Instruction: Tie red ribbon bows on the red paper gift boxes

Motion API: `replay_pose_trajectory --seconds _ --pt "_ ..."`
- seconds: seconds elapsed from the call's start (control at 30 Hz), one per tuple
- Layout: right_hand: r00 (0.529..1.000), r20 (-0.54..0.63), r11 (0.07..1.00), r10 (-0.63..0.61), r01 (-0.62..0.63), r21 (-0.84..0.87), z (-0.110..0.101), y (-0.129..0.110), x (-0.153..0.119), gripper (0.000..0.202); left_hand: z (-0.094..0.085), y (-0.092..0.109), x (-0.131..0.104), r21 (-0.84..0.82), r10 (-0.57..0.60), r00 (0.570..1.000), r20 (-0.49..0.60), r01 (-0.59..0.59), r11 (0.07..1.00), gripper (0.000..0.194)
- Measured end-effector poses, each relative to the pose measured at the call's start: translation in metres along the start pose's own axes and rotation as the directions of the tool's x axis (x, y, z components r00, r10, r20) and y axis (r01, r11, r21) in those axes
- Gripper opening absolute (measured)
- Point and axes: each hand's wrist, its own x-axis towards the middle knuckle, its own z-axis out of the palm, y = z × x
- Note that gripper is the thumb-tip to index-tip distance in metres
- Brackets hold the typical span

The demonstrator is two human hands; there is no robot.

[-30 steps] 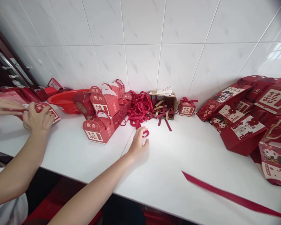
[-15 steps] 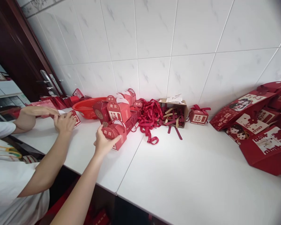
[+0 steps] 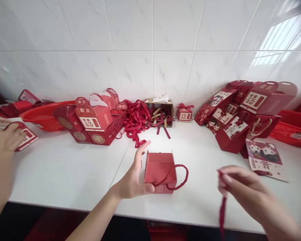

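Observation:
A red box (image 3: 160, 170) with a twisted rope handle stands near the table's front edge. My left hand (image 3: 135, 177) is against its left side, thumb and fingers spread around the near left corner. To the right of the box, my right hand (image 3: 237, 187) pinches a dark red ribbon (image 3: 222, 214) that hangs down past the table edge, slightly blurred.
Red boxes (image 3: 94, 120) are stacked at the left beside a red basket (image 3: 46, 115). Ribbons (image 3: 136, 117), an open carton (image 3: 172, 113) and a bow-tied box (image 3: 184, 114) lie by the wall. More boxes (image 3: 261, 100) stand right. Another person's hand (image 3: 13, 137) holds a box at far left.
The view has swung right. The box my left hand held by the stack is now at the table's front middle, turned, with its rope handle showing. My right hand has come into view with a ribbon.

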Motion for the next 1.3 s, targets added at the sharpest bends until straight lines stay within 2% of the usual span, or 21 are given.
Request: replay_pose_trajectory --seconds 0.03,0.1,0.17,0.23,0.3,0.37,0.47,0.53,0.6,0.67,0.77,0.87,0.93,1.03,1.17,1.23,1.3 --pt "0.996 0.072 0.998 0.050 -0.052 0.031 0.011 -0.004 0.010 0.022 0.001 0.008 0.003 0.071 0.019 1.000 -0.023 -0.018 0.997 0.087" --pt "0.990 0.124 0.996 0.064 -0.071 0.051 0.032 -0.010 0.027 0.020 0.004 0.026 0.007 0.277 0.052 0.998 -0.030 -0.041 0.960 0.065" --pt "0.986 0.156 0.995 0.058 -0.070 0.071 0.047 -0.015 0.039 0.019 0.006 0.042 0.008 0.473 0.077 0.997 0.015 -0.075 0.878 0.036" --pt "0.981 0.188 0.994 0.055 -0.072 0.084 0.057 -0.018 0.046 0.022 0.007 0.054 0.005 0.526 0.097 0.992 0.085 -0.128 0.841 0.020" --pt "0.974 0.217 0.994 0.059 -0.078 0.079 0.062 -0.020 0.051 0.026 0.004 0.061 0.000 0.446 0.127 0.978 0.166 -0.189 0.875 0.025" --pt "0.968 0.243 0.995 0.062 -0.080 0.062 0.066 -0.021 0.055 0.027 0.001 0.062 -0.002 0.356 0.146 0.971 0.190 -0.206 0.911 0.030" --pt "0.960 0.274 0.996 0.058 -0.076 0.055 0.069 -0.023 0.062 0.029 0.000 0.055 0.005 0.417 0.064 0.997 0.052 -0.080 0.905 0.021" --pt "0.957 0.282 0.995 0.060 -0.081 0.061 0.072 -0.024 0.065 0.031 0.003 0.048 0.015 0.506 0.011 0.997 -0.072 0.026 0.862 0.015" --pt "0.957 0.281 0.994 0.066 -0.086 0.062 0.075 -0.026 0.068 0.031 0.007 0.042 0.027 0.583 0.014 0.992 -0.126 0.063 0.810 0.016" --pt "0.958 0.278 0.995 0.072 -0.089 0.046 0.077 -0.028 0.070 0.031 0.008 0.040 0.038 0.650 0.026 0.996 -0.089 0.038 0.759 0.018" --pt "0.964 0.254 0.996 0.080 -0.090 0.028 0.079 -0.030 0.073 0.032 0.005 0.042 0.050 0.708 -0.004 0.998 0.062 -0.041 0.705 0.025" --pt "0.967 0.238 0.995 0.087 -0.097 0.028 0.080 -0.030 0.076 0.031 0.002 0.045 0.056 0.673 -0.017 0.979 0.203 -0.127 0.729 0.030" --pt "0.965 0.247 0.995 0.087 -0.098 0.034 0.081 -0.030 0.076 0.031 0.001 0.047 0.057 0.622 -0.004 0.969 0.247 -0.156 0.767 0.029" --pt "0.959 0.271 0.994 0.084 -0.099 0.042 0.083 -0.030 0.074 0.031 0.000 0.051 0.056 0.557 0.017 0.963 0.270 -0.171 0.813 0.028" --pt "0.945 0.318 0.993 0.077 -0.100 0.058 0.086 -0.033 0.067 0.032 0.001 0.058 0.052 0.533 -0.005 0.954 0.301 -0.164 0.830 0.022" --pt "0.939 0.335 0.994 0.075 -0.097 0.049 0.087 -0.034 0.064 0.033 0.002 0.059 0.050 0.541 -0.018 0.960 0.280 -0.142 0.829 0.026" --pt "0.932 0.353 0.994 0.077 -0.098 0.040 0.088 -0.035 0.062 0.034 0.003 0.057 0.050 0.564 0.003 0.977 0.215 -0.126 0.816 0.030"
